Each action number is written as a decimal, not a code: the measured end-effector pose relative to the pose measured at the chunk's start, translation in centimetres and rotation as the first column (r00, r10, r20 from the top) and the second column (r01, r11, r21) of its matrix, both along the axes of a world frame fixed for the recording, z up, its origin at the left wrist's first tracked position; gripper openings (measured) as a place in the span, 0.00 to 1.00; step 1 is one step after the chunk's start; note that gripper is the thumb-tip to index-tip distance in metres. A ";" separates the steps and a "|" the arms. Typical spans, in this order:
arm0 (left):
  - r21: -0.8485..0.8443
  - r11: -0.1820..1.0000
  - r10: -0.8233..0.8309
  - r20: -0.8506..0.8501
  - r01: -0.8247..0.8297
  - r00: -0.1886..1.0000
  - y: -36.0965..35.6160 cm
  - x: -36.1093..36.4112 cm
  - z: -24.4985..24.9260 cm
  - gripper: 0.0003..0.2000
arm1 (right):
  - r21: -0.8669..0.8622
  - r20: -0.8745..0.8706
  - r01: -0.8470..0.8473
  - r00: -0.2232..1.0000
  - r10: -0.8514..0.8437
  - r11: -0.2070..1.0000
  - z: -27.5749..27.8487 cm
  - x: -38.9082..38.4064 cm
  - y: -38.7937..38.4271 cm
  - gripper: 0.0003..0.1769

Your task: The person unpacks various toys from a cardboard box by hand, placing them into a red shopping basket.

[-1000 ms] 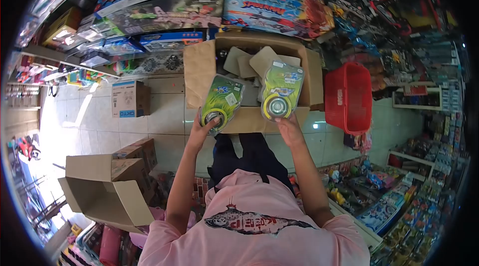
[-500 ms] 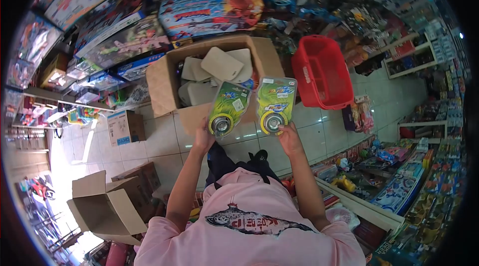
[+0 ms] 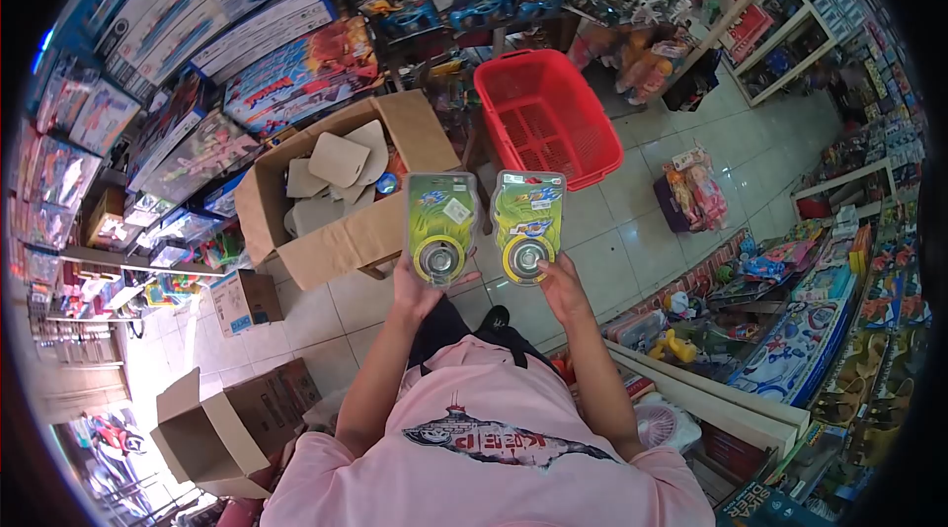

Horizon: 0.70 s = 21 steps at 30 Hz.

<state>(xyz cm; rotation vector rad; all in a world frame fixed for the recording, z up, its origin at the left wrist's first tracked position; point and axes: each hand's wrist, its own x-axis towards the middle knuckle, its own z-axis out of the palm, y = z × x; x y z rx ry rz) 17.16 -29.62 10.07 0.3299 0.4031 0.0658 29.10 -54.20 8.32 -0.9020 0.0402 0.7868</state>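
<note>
Tiled floor (image 3: 632, 255) spreads below you; boxed toys (image 3: 296, 73) crowd the upper left. An open carton (image 3: 341, 250) left of centre and a red basket (image 3: 585, 162) above centre stand before you. Mid-frame, your left hand (image 3: 418, 298) grips a green pack (image 3: 432, 219); your right hand (image 3: 566, 292), apart, grips a second pack (image 3: 523, 214).

Daylight is streaming in from the left, overexposing the floor (image 3: 150, 354) there; fisheye distortion is curving straight edges towards the periphery, and black vignetting is swallowing the corners.
</note>
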 end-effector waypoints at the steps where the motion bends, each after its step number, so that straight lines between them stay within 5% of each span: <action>1: 0.002 0.999 -0.051 0.007 0.051 0.999 -0.4 0.8 0.8 0.29 | 0.008 0.012 0.027 1.000 -0.027 1.000 0.7 0.5 -0.4 0.29; 5: 0.118 0.988 -0.099 -0.049 0.104 0.994 -0.2 3.5 -0.4 0.31 | 0.016 0.012 0.114 0.993 -0.114 0.993 1.6 2.9 -0.9 0.30; 15: -0.074 0.992 -0.097 0.097 0.105 0.991 3.4 12.9 -4.3 0.33 | -0.077 0.079 0.082 0.994 -0.076 0.994 0.7 13.6 0.1 0.34; 21: -0.131 0.991 -0.028 0.105 0.041 0.994 5.8 16.2 -8.2 0.30 | -0.363 0.089 0.028 0.996 0.004 0.931 1.1 21.8 1.8 0.31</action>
